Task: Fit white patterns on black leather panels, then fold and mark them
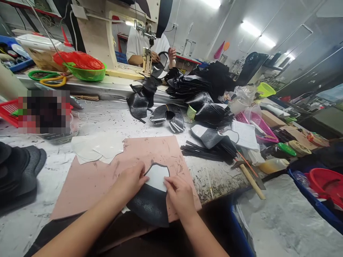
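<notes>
A black leather shoe piece (pixel 150 208) lies on a pink work mat (pixel 93 178) at the table's near edge, with a white lining piece (pixel 158 176) laid on its far end. My left hand (pixel 131 182) presses down on the left side of the white lining and the black leather. My right hand (pixel 180 196) rests on the right edge, fingertips on the white lining. Both hands lie flat on the pieces with fingers bent.
White cut pieces (pixel 99 146) lie at the mat's far left. Black leather parts (pixel 198 89) are piled behind, black strips (pixel 206 150) and a hammer (pixel 249 176) to the right. A sewing machine (pixel 120 32) stands behind, where another person sits. Dark insoles (pixel 18 167) lie left.
</notes>
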The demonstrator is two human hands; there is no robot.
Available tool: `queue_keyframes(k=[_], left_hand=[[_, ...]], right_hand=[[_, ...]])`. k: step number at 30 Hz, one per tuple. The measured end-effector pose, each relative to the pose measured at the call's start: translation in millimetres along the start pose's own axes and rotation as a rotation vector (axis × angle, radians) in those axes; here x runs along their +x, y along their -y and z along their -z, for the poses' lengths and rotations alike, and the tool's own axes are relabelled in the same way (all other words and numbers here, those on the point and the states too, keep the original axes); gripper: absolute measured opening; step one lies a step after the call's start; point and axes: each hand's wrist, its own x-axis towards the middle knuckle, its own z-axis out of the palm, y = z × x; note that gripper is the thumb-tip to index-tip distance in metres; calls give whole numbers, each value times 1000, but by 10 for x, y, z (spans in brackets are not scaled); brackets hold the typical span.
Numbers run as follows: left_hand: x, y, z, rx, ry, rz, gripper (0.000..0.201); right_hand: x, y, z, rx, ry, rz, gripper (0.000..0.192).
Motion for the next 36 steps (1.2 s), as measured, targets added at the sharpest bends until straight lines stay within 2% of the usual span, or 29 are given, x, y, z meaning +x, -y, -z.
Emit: queue_keyframes(k=[6, 11, 14, 16, 17, 20, 22, 24, 27, 28, 30, 33, 36], left_hand=[[11, -1, -7, 59, 13, -18, 12], [8, 4, -7, 132, 19, -61, 8], [-22, 35, 5, 204, 5, -107, 7], [-51, 86, 15, 271, 4, -190, 11], [-67, 120, 21, 311, 9, -248, 16], [-134, 234, 60, 435, -2, -428, 32], [-212, 295, 107, 467, -14, -505, 35], [-327, 344, 164, 452, 7, -533, 30], [-524, 447, 257, 316, 70, -476, 20], [-574, 501, 291, 258, 58, -447, 19], [-620, 636, 369, 214, -54, -371, 19], [-542, 855, 503, 309, -284, -223, 22], [-405, 997, 596, 393, -362, -149, 23]], right_hand=[[11, -16, -20, -86, 26, 10, 17], [71, 59, 29, -325, 107, 53, 14], [144, 122, 28, -375, 233, 234, 33], [186, 162, -5, -413, 311, 324, 47], [201, 182, -26, -449, 334, 339, 48], [227, 255, -67, -559, 337, 321, 39], [259, 317, -57, -612, 346, 319, 34], [338, 389, -30, -649, 398, 315, 26], [566, 531, -58, -651, 475, 328, 19], [663, 590, -110, -636, 480, 343, 20], [864, 721, -293, -587, 479, 397, 22], [1145, 920, -702, -520, 514, 490, 27], [1365, 1083, -1091, -507, 554, 536, 31]])
